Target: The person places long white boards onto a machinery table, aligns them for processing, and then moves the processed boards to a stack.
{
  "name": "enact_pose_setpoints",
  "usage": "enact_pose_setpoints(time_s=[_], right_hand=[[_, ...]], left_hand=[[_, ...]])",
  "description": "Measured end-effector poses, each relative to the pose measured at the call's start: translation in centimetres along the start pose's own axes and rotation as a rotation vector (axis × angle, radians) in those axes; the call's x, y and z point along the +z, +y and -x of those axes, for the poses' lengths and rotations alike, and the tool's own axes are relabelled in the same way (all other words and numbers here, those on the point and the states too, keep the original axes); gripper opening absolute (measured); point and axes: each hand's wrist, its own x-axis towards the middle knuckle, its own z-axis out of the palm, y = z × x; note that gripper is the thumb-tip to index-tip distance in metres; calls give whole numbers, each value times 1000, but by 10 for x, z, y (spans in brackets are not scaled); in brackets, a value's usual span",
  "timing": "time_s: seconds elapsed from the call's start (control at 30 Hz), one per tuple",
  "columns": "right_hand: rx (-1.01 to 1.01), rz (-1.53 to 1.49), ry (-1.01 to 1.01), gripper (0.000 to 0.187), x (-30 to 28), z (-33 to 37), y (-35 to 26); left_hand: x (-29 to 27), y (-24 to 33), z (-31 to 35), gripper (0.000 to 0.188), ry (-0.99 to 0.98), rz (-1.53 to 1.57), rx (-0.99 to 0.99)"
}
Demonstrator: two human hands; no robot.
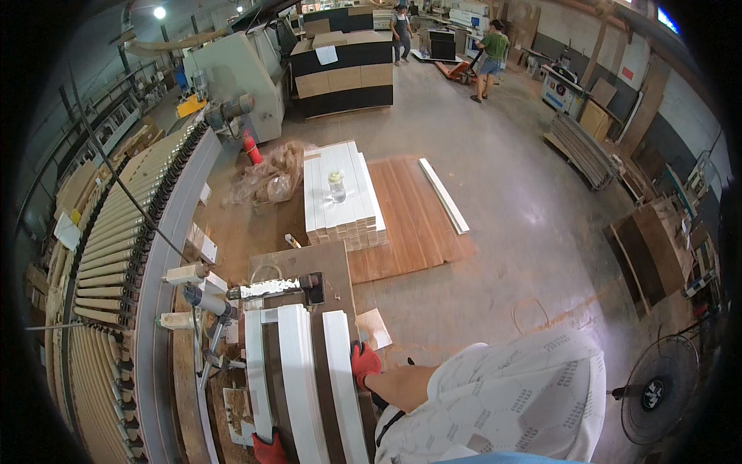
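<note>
Long white strips lie lengthwise on a brown workbench (338, 267) in front of me: a left strip (256, 363), a middle group of strips (297, 363) and a right strip (340, 371). A short white crosspiece shows at the far end between the left strip and the middle group. My right hand (365, 363), in a red glove, closes on the outer edge of the right strip. At the bottom of the view, my left hand (268, 448), also red-gloved and partly cut off, grips the near part of the left strip. A tool smeared with white (267, 288) lies beyond the strips.
A roller conveyor (108, 263) runs along my left, beside a grey cylindrical tool (207, 301). Ahead, stacked white strips (334, 174) bear a clear jar (337, 187) beside a brown board (413, 209). A fan (654, 394) stands at right; two people are far off.
</note>
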Motion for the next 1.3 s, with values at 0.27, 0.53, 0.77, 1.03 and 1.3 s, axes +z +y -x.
enact_pose_setpoints(time_s=[0.27, 0.53, 0.77, 1.03, 1.3], right_hand=[[-38, 31, 46, 47, 14, 3, 7], [-73, 16, 61, 47, 14, -2, 10], [-13, 27, -79, 48, 15, 9, 7], [-130, 16, -34, 53, 31, 1, 19], [28, 81, 25, 47, 18, -12, 18]], left_hand=[[-23, 21, 1, 83, -176, 161, -110], [-19, 15, 7, 80, -92, 46, -69], [-17, -12, 46, 81, 164, -356, 52], [-97, 74, 65, 74, -19, 167, 0], [-120, 129, 94, 78, 7, 160, -9]])
